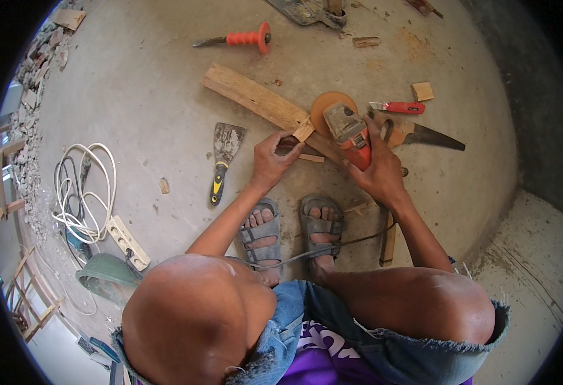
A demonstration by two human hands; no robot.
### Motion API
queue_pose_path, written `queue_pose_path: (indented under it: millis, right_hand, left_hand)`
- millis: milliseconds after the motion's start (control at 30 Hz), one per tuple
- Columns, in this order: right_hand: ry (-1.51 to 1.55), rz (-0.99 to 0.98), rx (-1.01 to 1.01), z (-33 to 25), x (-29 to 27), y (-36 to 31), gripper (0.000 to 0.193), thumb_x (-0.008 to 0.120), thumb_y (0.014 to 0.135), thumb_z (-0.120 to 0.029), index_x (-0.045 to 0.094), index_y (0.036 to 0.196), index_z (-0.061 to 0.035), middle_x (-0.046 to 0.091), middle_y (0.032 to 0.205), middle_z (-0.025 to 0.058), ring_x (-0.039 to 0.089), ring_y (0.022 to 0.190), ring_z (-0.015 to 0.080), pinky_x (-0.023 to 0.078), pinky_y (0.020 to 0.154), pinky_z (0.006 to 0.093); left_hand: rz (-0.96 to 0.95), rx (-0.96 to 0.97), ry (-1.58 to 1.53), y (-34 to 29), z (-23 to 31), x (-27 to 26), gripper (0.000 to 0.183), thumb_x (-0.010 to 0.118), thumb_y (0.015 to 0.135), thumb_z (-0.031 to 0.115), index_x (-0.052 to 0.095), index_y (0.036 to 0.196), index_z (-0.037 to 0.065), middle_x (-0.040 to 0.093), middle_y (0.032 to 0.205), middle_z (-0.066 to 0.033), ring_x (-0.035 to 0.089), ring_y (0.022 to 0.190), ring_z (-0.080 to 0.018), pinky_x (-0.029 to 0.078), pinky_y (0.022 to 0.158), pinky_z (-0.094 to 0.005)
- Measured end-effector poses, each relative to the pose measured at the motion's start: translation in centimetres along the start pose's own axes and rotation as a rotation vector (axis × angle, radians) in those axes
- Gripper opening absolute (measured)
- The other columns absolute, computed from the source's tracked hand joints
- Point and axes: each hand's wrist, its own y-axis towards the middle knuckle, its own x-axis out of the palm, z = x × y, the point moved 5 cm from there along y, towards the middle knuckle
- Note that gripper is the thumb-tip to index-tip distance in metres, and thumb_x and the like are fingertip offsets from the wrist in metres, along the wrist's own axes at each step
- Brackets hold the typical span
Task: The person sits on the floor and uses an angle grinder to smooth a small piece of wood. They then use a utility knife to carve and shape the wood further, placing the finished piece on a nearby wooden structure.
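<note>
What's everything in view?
Grinder: 1, red-grey, centre
Disc: 1, brown, centre
Block: 1, tan, centre
Beam: 1, brown, centre
Chisel: 1, orange, top
Knife: 1, red, right
Saw: 1, dark-bladed, right
Wood scraps: several, tan, scattered
Scraper: 1, black-yellow, left
Power strip: 1, cream, left
Cables: several, white, dark, left
Tub: 1, green, left
Rubble: much, grey, left
Unclear object: 1, dark, top
Sandals: 2, grey, below centre
Shorts: 1, blue, bottom
Left hand: 1, at block
Right hand: 1, on grinder
Knees: 2, bare, bottom

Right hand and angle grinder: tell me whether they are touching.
Touching. The head view shows the right hand gripping the angle grinder, thumb and fingers against opposite sides of its body.
</note>
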Motion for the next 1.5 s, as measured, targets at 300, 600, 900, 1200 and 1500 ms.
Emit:
queue_pose_path:
  millis: [300, 600, 900, 1200, 1500]
  right_hand:
    - [0.034, 0.035, 0.004, 0.3, 0.2, -0.3, 0.093, 0.075, 0.077, -0.025, 0.025, 0.154, -0.0106, 0.062, 0.123, 0.0257, 0.065, 0.108, 0.043, 0.054, 0.088, 0.0478]
    - [0.01, 0.005, 0.005, 0.0, -0.5, -0.3, 0.093, 0.074, 0.077, -0.023, 0.024, 0.155, -0.0103, 0.061, 0.126, 0.0232, 0.064, 0.111, 0.0395, 0.054, 0.087, 0.0479]
    - [0.068, 0.02, -0.04, -0.3, 0.7, 0.3, 0.092, 0.074, 0.076, -0.022, 0.026, 0.154, -0.0093, 0.061, 0.126, 0.0238, 0.064, 0.111, 0.0397, 0.054, 0.088, 0.0478]
    - [0.047, 0.033, 0.002, -0.3, -0.9, 0.2, 0.091, 0.074, 0.076, -0.023, 0.028, 0.153, -0.0087, 0.062, 0.124, 0.0243, 0.065, 0.107, 0.0417, 0.054, 0.087, 0.0481]
    - [0.05, 0.052, -0.016, -0.4, -0.7, 0.6, 0.091, 0.074, 0.076, -0.023, 0.028, 0.153, -0.012, 0.063, 0.122, 0.0229, 0.066, 0.105, 0.0406, 0.054, 0.086, 0.0482]
  left_hand:
    - [-0.01, 0.008, 0.003, 0.3, -0.2, 0.2, 0.031, 0.079, 0.082, 0.009, 0.068, 0.107, -0.004, 0.073, 0.087, -0.0114, 0.072, 0.079, -0.0147, 0.056, 0.073, -0.0273]
    - [-0.018, 0.051, 0.01, 0.5, 0.2, 0.2, 0.032, 0.079, 0.082, 0.009, 0.068, 0.108, -0.004, 0.073, 0.086, -0.0106, 0.071, 0.079, -0.0133, 0.055, 0.072, -0.0269]
    - [-0.001, -0.068, -0.045, -0.2, -1.1, -0.8, 0.027, 0.078, 0.084, 0.011, 0.068, 0.105, -0.003, 0.073, 0.086, -0.0099, 0.07, 0.079, -0.0126, 0.055, 0.073, -0.0267]
    - [-0.029, -0.064, -0.077, 0.5, -0.5, 0.3, 0.026, 0.078, 0.085, 0.011, 0.068, 0.105, -0.003, 0.073, 0.085, -0.009, 0.071, 0.079, -0.0126, 0.055, 0.072, -0.0265]
    - [-0.022, -0.035, -0.044, 0.4, -0.5, 0.0, 0.028, 0.078, 0.085, 0.012, 0.068, 0.106, -0.004, 0.073, 0.085, -0.0098, 0.071, 0.08, -0.0132, 0.056, 0.073, -0.0267]
